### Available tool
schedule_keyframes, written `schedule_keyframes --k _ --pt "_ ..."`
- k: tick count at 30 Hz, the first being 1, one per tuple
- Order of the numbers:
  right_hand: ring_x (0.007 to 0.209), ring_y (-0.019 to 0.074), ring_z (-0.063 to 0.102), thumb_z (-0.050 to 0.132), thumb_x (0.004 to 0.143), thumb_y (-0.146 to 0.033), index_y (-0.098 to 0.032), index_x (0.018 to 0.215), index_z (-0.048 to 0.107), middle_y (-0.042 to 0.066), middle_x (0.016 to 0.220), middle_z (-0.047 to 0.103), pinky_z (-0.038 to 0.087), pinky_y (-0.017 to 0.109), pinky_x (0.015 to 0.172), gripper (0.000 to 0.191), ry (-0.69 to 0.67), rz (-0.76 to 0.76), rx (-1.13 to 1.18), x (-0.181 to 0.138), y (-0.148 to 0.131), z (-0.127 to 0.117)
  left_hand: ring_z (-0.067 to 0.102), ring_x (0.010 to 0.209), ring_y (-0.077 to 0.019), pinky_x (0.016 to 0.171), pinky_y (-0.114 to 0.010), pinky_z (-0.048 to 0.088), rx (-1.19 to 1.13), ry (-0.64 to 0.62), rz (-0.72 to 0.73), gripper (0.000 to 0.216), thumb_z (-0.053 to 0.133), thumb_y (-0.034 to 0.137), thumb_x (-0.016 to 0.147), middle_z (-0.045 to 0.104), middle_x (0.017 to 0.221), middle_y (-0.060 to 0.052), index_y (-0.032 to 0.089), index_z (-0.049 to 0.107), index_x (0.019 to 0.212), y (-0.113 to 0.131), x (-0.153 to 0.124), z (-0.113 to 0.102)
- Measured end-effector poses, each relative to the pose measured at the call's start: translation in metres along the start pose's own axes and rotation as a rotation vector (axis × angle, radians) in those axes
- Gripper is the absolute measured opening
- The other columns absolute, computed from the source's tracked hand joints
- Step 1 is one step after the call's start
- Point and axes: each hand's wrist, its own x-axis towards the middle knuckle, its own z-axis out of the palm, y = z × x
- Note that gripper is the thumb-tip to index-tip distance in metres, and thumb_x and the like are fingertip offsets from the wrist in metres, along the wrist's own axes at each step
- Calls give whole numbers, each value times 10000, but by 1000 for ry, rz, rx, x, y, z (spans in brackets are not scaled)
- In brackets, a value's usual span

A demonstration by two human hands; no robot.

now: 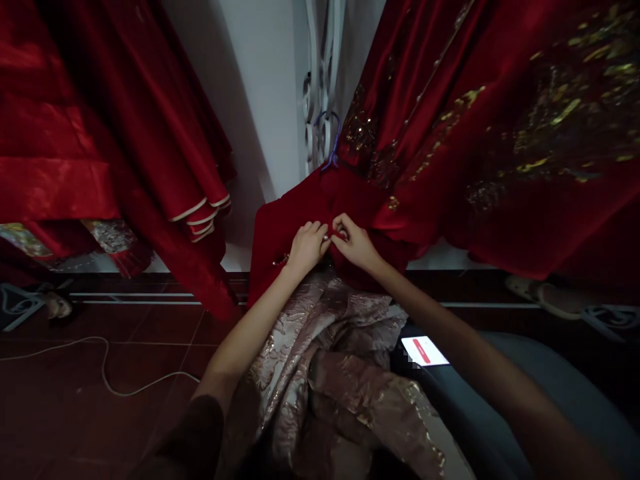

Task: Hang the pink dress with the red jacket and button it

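Note:
A dark red velvet garment point(280, 230) hangs on a blue hanger point(330, 143) in front of me. My left hand point(306, 245) and my right hand point(355, 243) meet at its front, both with fingers pinched on the red fabric at one small spot. A small pale item shows between the fingertips, too small to name. A pink-gold brocade cloth point(340, 373) lies bunched under my forearms.
Red satin garments with cream trim point(165, 153) hang at the left, and a red gown with gold embroidery point(525, 133) hangs at the right. A lit phone point(424, 351) lies on a grey seat point(565, 393). A white cable point(105, 373) runs over the dark red floor.

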Motion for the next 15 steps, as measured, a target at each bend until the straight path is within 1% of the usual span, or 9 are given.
schedule_keyframes --k 2,5,7,9,12,13,15 --pt "630 104 470 509 727 -197 -214 850 420 -28 710 467 403 221 588 152 -17 24 52 -7 1 7 543 973 -240 833 -346 410 20 -38 19 218 481 284 873 598 1001 -104 168 560 1040 5 0 2" --pt "676 109 511 561 727 -259 -224 909 415 -13 797 486 423 208 550 236 -1 90 192 -14 10 14 551 983 -245 839 -352 420 -47 -25 -36 197 519 269 850 599 1003 -108 168 557 1015 3 -4 4" --pt "769 123 553 600 714 -294 -232 944 419 10 902 509 462 213 577 300 18 101 296 -19 15 15 573 962 -217 837 -323 435 -200 21 -100 160 545 231 830 610 987 -92 171 554 977 1 -10 7" --pt "874 142 572 620 711 -310 -236 974 434 30 986 527 501 240 659 330 47 86 365 -22 17 15 601 930 -171 839 -287 449 -420 104 -178 156 541 202 826 631 980 -60 186 541 981 2 -15 13" --pt "918 151 584 603 751 -338 -231 998 475 50 1017 565 512 282 756 298 79 79 368 -27 14 12 631 858 -127 799 -252 469 -672 244 -337 177 543 218 821 650 944 -18 206 514 995 8 -22 21" --pt "913 152 589 593 768 -352 -228 999 489 53 1015 577 511 290 773 282 81 81 357 -28 12 11 634 843 -125 779 -246 472 -711 263 -372 168 550 228 815 651 922 -11 207 512 977 10 -23 22" --pt "911 154 597 581 791 -375 -222 996 512 56 1016 593 511 301 794 265 72 78 327 -28 8 9 633 828 -124 753 -234 472 -739 243 -377 130 552 229 806 649 889 -3 206 520 930 13 -23 22"
